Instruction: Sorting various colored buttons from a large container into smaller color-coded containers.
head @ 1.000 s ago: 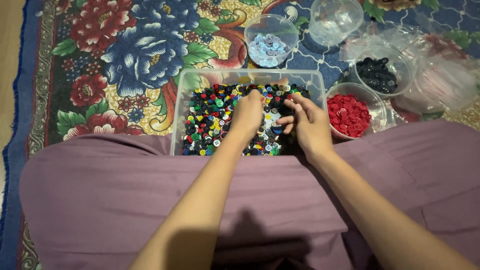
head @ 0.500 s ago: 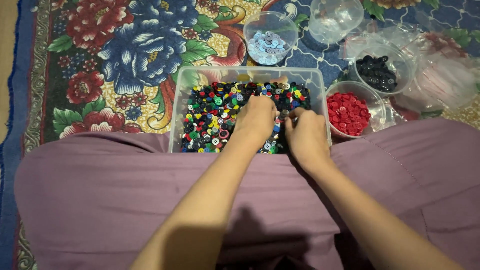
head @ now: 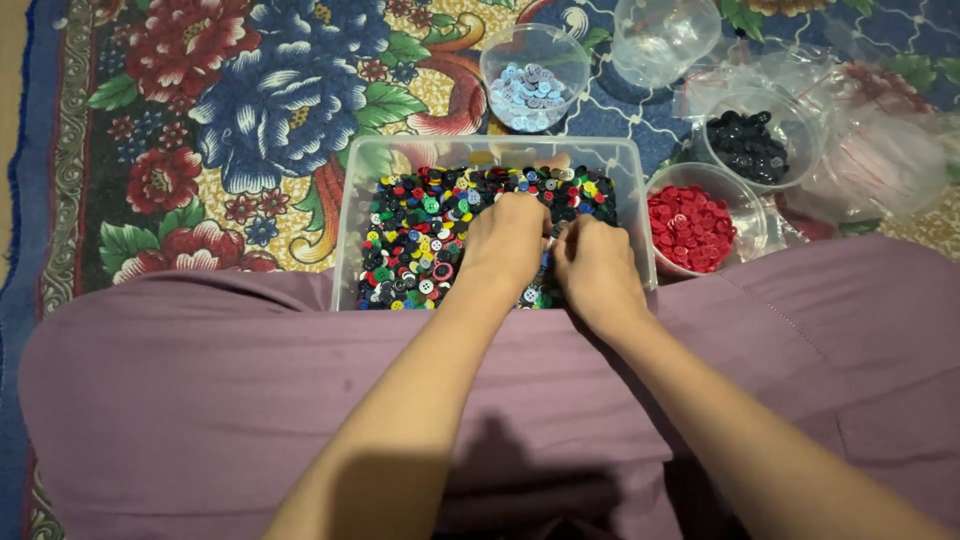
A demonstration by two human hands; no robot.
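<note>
Mauve cloth [head: 300, 400] covers my lap in the foreground, and both my forearms run out over it to a clear plastic tub [head: 350, 215] that sits just past my knees on a flowered rug [head: 230, 100]. Mixed buttons [head: 420, 225] fill the tub: small round ones in black, red, green, yellow, blue and white, heaped loosely with no order to them. My left hand [head: 507, 243] rests palm down on the heap near the middle of the tub, fingers curled into the pile; my right hand [head: 597, 268] lies just beside it, the fingertips of the two almost meeting. Both sets of fingers are bent in among the buttons, but the tips are hidden by the knuckles, so I cannot tell whether either hand has pinched one up or is only resting there. Just right of the tub, touching its wall, stands a round clear cup of red buttons [head: 690, 228]. Behind that, further right, is a cup of black buttons [head: 748, 147], with crumpled clear bags [head: 880, 160] around it. Beyond the tub's far wall sits a bowl of pale blue buttons [head: 528, 88], and an empty clear bowl [head: 662, 35] lies furthest off.
</note>
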